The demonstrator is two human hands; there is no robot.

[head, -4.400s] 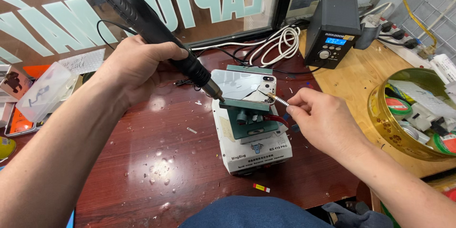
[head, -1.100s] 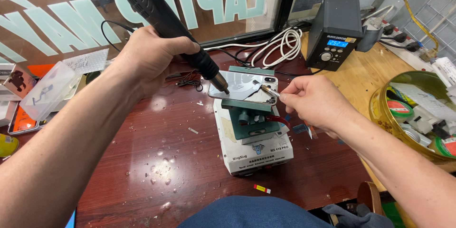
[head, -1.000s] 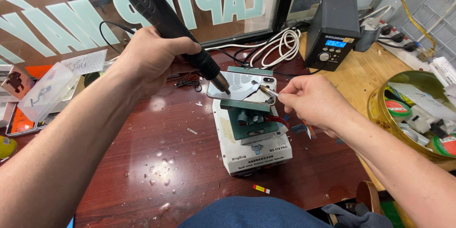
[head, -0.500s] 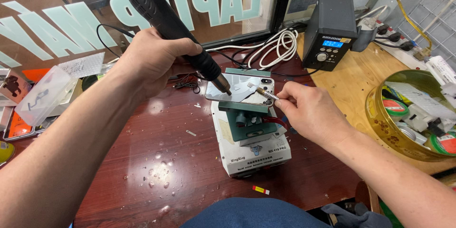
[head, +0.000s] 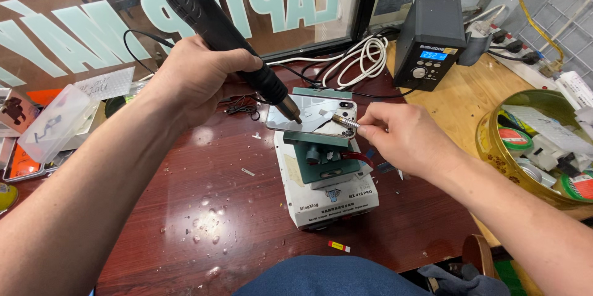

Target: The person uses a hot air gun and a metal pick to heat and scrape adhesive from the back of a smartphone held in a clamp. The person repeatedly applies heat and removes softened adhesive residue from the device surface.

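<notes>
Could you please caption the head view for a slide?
Left hand aims hot-air gun at clamped phone; right hand works a pick.

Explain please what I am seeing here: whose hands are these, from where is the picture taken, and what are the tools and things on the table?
The picture comes from a camera on a person's head, looking down. Their left hand holds a black hot-air tool, nozzle aimed at a phone clamped on a small white machine. Their right hand holds a thin metal tool at the phone's edge. On the dark red table stand a black control box with a blue display, white cables and a golden bowl of tape rolls.
</notes>
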